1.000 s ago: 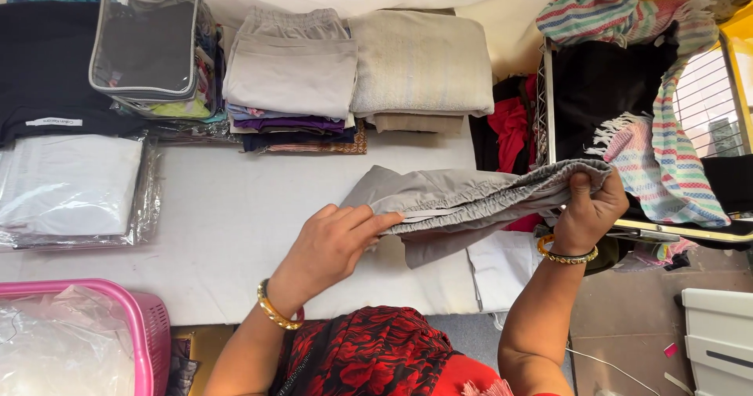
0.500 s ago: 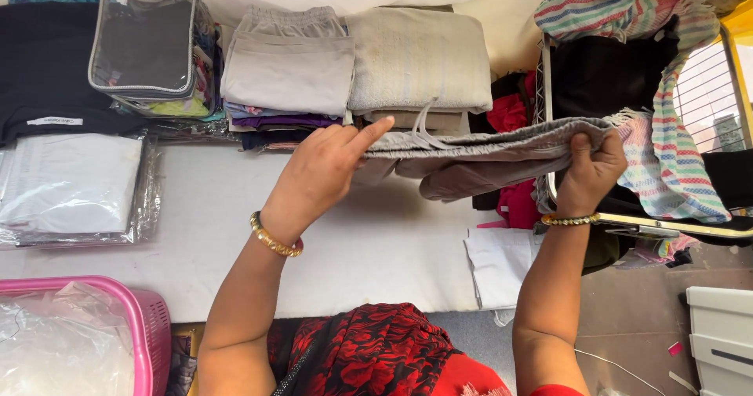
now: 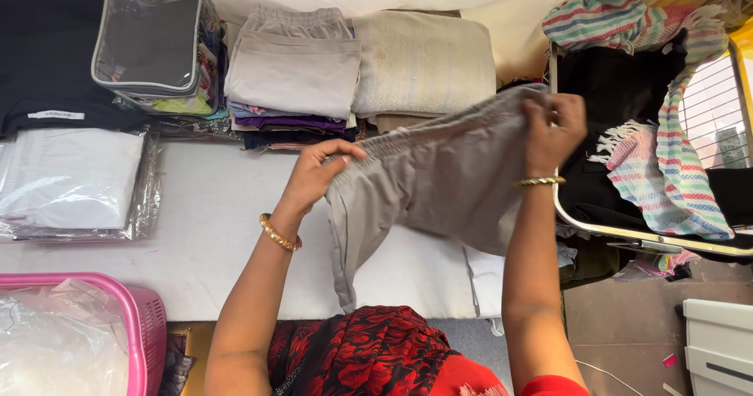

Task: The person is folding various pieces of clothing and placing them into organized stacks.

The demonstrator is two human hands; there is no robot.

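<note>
I hold up a pair of grey shorts (image 3: 439, 180) by the elastic waistband, so it hangs open above the white bed surface (image 3: 212, 231). My left hand (image 3: 318, 172) pinches the waistband's left end. My right hand (image 3: 555, 129) grips the right end, raised higher, close to the black bag. One leg of the shorts dangles down toward my red and black patterned top (image 3: 369, 349). Both wrists wear gold bangles.
Stacks of folded clothes (image 3: 294, 74) and a beige towel (image 3: 423, 63) lie at the back, with a clear zip pouch (image 3: 149, 39) and a black garment (image 3: 47, 59) to the left. Plastic-wrapped white cloth (image 3: 70, 180) lies left. A pink basket (image 3: 141, 325) stands near left. Striped towels (image 3: 667, 176) drape the bag at right.
The shorts were held folded and flat; both hands have since lifted and spread them apart, and the garment now hangs unfolded from its waistband.
</note>
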